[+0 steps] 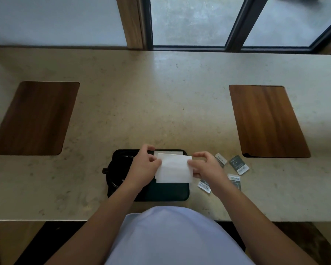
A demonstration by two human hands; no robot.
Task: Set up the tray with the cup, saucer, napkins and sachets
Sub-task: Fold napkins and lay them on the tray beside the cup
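A black tray (166,192) lies on the stone table near its front edge. On its left half sit a black saucer (113,183) and a black cup (118,165) with its handle pointing left, both partly hidden by my left hand. A white napkin (174,170) hangs over the tray's right half; my left hand (144,165) pinches its left edge and my right hand (205,165) pinches its right edge. Another white napkin (167,152) lies on the tray behind it. Several grey and white sachets (238,164) lie on the table right of the tray.
Two dark wooden inlays are set in the table, one at the left (33,119) and one at the right (268,121). A window with dark frames (231,43) stands behind the table. The table's front edge (65,219) runs close to my body.
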